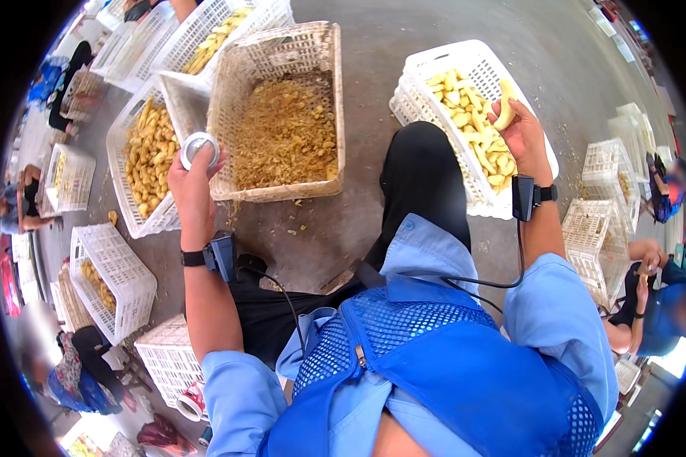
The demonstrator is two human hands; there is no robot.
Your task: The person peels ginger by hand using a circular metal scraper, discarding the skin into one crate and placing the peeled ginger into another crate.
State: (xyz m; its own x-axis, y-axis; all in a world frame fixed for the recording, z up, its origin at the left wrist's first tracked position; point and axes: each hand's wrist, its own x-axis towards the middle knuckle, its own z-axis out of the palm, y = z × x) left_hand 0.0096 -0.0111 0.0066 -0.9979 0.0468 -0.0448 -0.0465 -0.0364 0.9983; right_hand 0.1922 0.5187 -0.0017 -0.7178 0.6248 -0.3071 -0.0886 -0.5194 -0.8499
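Note:
My left hand (192,185) holds a round, shiny metal lid-like piece (198,149), thumb across its face. In the fingers of my right hand (525,132) is a long, pale yellow peeled root (506,103), apparently ginger. It is above the white plastic crate (434,54) on the right, which holds many similar peeled pieces (463,117). Between my hands stands a dirty plastic crate (274,191) with peel scraps (286,140) heaped in it. Just beyond my left hand, another crate (120,171) holds darker, browner roots (148,154).
More crates, one with yellow pieces (214,43), stand at the upper left. A tipped crate (120,274) lies lower left, near a red-and-white cup (191,403). People sit at both sides among crates (594,243). Cables (480,281) run from both wrist devices.

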